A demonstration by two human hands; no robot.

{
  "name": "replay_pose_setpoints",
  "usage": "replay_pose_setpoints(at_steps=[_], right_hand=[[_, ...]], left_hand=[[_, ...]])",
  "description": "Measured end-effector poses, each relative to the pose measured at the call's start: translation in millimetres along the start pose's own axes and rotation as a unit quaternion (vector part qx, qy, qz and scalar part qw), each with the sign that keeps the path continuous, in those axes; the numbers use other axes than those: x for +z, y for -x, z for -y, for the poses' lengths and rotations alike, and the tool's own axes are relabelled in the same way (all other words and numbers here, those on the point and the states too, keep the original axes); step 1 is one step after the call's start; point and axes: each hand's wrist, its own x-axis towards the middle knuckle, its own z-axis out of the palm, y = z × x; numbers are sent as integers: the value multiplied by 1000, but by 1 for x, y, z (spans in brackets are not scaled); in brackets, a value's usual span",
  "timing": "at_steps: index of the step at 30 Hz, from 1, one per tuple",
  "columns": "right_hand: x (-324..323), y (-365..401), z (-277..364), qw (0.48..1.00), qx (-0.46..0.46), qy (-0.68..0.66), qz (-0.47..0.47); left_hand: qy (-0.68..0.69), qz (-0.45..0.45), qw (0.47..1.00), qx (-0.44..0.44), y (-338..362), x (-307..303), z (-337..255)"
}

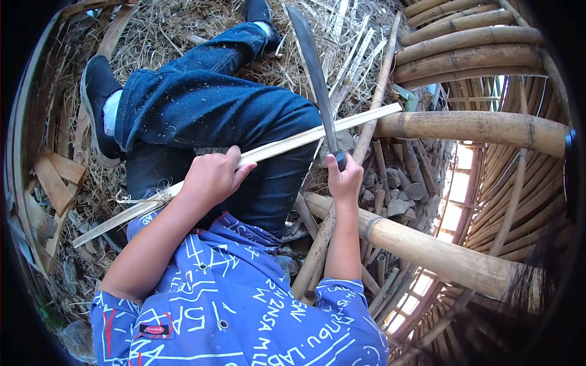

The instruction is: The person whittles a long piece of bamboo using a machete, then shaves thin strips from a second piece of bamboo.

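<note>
A long pale split strip [281,145] lies slantwise over the person's jeans, from the lower left up to the right. Wrapped round its middle is my left hand [212,177], thumb along the strip. My right hand [345,175] is closed on the dark handle of a long knife [314,70]. The blade points up and away, crossing the strip near its right end. Whether the edge touches the strip cannot be made out. A thin curled shaving [143,199] hangs by the strip's lower left part.
Thick bamboo poles [482,128] reach in from the right, with another pole [427,244] below. Shavings [177,30] cover the ground around the legs. Stones [400,201] lie right of my right hand. Wood pieces [55,183] lie at the left.
</note>
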Motion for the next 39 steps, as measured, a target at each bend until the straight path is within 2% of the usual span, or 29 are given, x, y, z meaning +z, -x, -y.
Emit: replay_pose_setpoints(at_steps=[4,7,12,14,16,20,25,28,30,33,34,36,39], right_hand=[[-16,-19,-10,999,39,3,-19],[-15,-39,-47,990,88,-73,-76],[-13,-26,-25,994,63,-55,-68],[-7,-9,-5,999,26,-39,8],[0,-1,4,1000,2,5,22],[-9,-10,2,999,21,12,26],[-22,-42,-27,995,80,-13,-49],[-23,-50,-37,995,75,-6,-71],[-23,-45,-29,996,60,-5,-68],[-12,-22,-16,996,65,-62,-2],[-7,-13,-11,998,51,-41,17],[-2,-3,4,1000,10,-17,13],[-12,-10,3,1000,6,0,12]], left_hand=[[-7,-6,1000,1,0,1,0],[-2,-4,1000,2,0,0,-1],[5,-6,1000,-7,-1,0,0],[7,0,1000,-7,1,0,1],[13,-6,1000,2,0,1,2],[4,-11,1000,6,-1,3,1],[6,-21,1000,6,0,4,0],[15,-21,1000,0,1,3,-1],[18,-30,999,2,1,3,1],[22,-35,999,5,2,5,4],[26,-35,999,9,2,5,4],[19,-33,999,12,2,4,5],[12,-27,999,14,1,2,5]])
